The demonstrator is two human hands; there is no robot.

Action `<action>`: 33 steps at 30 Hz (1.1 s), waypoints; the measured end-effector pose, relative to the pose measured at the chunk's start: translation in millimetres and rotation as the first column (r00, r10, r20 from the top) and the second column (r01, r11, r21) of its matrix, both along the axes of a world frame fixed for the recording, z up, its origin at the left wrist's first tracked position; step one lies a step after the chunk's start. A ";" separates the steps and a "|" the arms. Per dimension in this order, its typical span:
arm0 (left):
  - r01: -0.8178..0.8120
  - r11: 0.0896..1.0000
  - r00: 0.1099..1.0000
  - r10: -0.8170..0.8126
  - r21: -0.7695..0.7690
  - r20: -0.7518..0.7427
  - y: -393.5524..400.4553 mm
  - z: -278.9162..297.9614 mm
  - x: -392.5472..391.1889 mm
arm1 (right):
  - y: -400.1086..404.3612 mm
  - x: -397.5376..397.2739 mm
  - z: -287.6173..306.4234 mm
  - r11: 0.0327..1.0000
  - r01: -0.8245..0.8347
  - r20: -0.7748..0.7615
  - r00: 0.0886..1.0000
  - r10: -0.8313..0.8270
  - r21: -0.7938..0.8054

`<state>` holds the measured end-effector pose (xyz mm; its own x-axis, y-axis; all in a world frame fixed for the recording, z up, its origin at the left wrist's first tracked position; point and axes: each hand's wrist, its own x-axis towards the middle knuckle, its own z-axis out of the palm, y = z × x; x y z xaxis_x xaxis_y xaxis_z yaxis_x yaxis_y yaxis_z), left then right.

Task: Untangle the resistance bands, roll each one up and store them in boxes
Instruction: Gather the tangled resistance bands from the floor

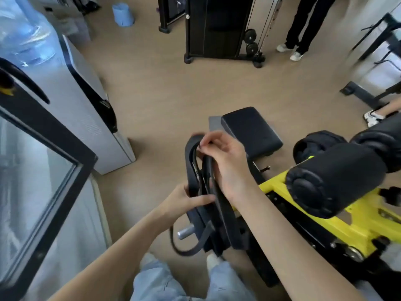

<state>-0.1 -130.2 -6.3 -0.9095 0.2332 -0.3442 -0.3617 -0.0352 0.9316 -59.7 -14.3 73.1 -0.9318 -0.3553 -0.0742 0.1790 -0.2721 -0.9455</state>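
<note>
A bundle of black resistance bands hangs tangled in front of me, above the floor. My left hand grips the bundle near its middle, thumb pressed across the straps. My right hand reaches over the top and pinches one strap at the upper loop with fingertips. Loose band ends droop below my hands in a curve. No storage boxes are in view.
A yellow-framed gym bench with black roller pads and a seat pad stands at right. A white water dispenser and glass-fronted cabinet are on the left. A black weight machine and a person's legs stand farther back.
</note>
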 end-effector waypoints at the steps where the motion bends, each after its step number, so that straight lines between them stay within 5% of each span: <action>1: -0.078 0.997 0.996 0.078 0.011 0.043 -20.6 -4.1 2.1 | -21.3 -4.0 -3.4 0.997 0.063 0.047 0.997 -0.061 -0.053; 6: -0.327 0.944 0.938 0.318 0.045 0.140 -150.4 1.2 -4.3 | -98.8 -10.3 -45.6 0.971 0.223 0.177 0.956 -0.235 0.082; 10: -0.564 0.782 0.826 0.539 0.266 0.165 -216.3 20.7 -33.4 | -167.8 2.3 -83.8 0.974 -0.196 0.491 0.841 0.227 -0.113; 12: -0.625 0.719 0.780 0.584 0.304 0.224 -226.5 28.9 -53.6 | -193.9 2.5 -93.7 0.885 -0.449 0.457 0.766 0.452 -0.123; 14: -0.605 0.720 0.796 0.542 0.339 0.270 -227.3 37.8 -75.1 | -209.3 -3.4 -101.4 0.833 -0.553 0.317 0.795 0.517 0.030; 17: -0.550 0.739 0.833 0.450 0.389 0.322 -225.6 51.9 -110.3 | -225.0 -31.1 -97.7 0.904 -0.335 0.125 0.942 0.312 0.266; 20: -0.413 0.817 0.908 0.337 0.403 0.248 -223.5 59.5 -153.3 | -222.7 -75.1 -94.2 0.925 -0.136 0.098 0.989 0.108 0.356; 24: -0.390 0.909 0.919 0.373 0.145 0.130 -237.9 30.8 -233.5 | -189.0 -143.0 -107.8 0.885 -0.012 0.200 0.975 -0.092 0.465; 27: -0.114 0.970 0.935 0.178 -0.217 0.305 -253.5 -19.3 -304.6 | -162.1 -213.5 -123.9 0.862 0.040 0.234 0.955 -0.181 0.505; 30: 0.093 0.861 0.907 0.134 -0.500 0.399 -276.8 -60.0 -374.5 | -158.9 -301.4 -130.5 0.782 0.031 0.149 0.976 -0.158 0.622; 33: 0.179 0.819 0.877 0.118 -0.544 0.466 -317.5 -68.1 -445.0 | -187.9 -401.5 -115.6 0.775 -0.020 0.155 0.983 -0.100 0.631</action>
<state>-445.1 -447.8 -74.4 -0.6017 -0.1094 -0.7912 -0.7393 0.4511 0.4999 -461.2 -202.1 -42.5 -0.8950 -0.1358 -0.4248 0.3547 0.3607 -0.8626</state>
